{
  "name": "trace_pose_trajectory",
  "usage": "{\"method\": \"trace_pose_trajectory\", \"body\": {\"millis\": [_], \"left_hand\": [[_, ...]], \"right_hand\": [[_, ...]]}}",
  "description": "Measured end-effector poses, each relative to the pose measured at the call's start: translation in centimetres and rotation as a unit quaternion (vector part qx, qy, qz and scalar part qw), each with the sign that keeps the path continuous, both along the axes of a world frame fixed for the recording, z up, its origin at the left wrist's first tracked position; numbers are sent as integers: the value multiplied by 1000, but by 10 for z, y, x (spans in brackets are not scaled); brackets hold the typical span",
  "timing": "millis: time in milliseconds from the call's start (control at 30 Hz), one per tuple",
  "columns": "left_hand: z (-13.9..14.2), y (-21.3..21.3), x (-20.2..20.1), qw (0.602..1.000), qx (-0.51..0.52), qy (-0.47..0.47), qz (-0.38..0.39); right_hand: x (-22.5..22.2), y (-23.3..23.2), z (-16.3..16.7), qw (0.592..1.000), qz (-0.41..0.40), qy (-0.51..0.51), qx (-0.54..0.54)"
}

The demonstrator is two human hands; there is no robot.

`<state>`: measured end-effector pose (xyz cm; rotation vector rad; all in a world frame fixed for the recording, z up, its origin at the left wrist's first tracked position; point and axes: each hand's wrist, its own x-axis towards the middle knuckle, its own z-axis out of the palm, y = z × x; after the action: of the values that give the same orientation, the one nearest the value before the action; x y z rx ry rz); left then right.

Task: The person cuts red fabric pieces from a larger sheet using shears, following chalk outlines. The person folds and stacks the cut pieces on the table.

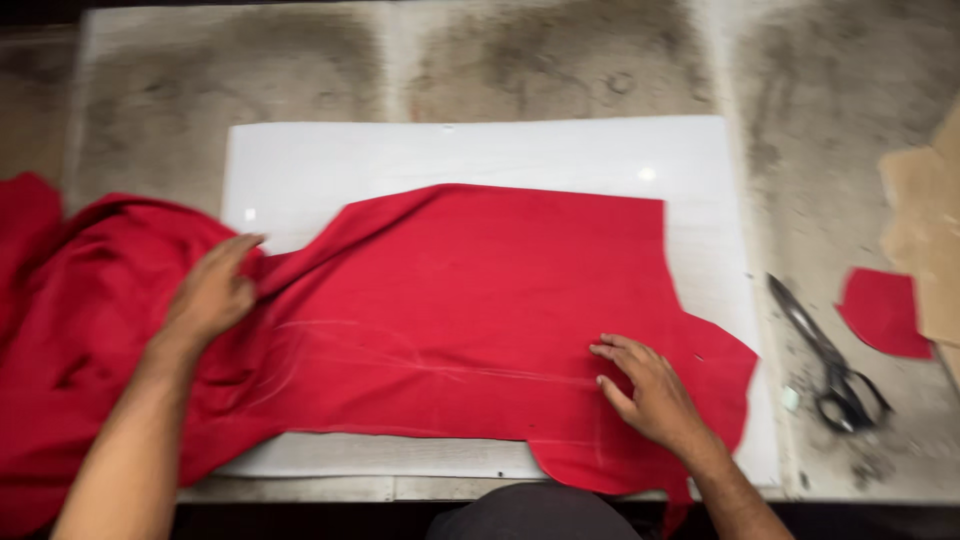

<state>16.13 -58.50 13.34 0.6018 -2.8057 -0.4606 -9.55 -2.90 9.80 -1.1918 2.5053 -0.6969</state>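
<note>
A large piece of red cloth [480, 290] lies spread over a white board [480, 150] on a worn table. Faint chalk lines cross the cloth near its front edge. My left hand [212, 292] rests on the bunched left part of the cloth, fingers together and pressing on a fold. Flat on the cloth near its lower right sits my right hand [645, 388], fingers spread. The cloth's left end hangs crumpled over the table's left side.
Black scissors [828, 356] lie on the table right of the board. A small red cloth scrap [885, 312] sits beyond them, beside brown cardboard pieces [925, 230] at the right edge. The stained grey table [560, 60] stretches behind the board.
</note>
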Motion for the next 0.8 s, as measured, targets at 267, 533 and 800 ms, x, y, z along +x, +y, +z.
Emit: {"method": "trace_pose_trajectory", "body": {"millis": [267,533,800], "left_hand": [[24,-60,-5,878,-209,-430,-37],[44,-132,7,911,-380,-113,117],[25,-154,-40,985,-80,86,124]], "right_hand": [[18,-93,-60,980,31,194,-12],[18,-101,-76,970,25,241,-4],[16,-107,-83,968,26,247,-24]]}}
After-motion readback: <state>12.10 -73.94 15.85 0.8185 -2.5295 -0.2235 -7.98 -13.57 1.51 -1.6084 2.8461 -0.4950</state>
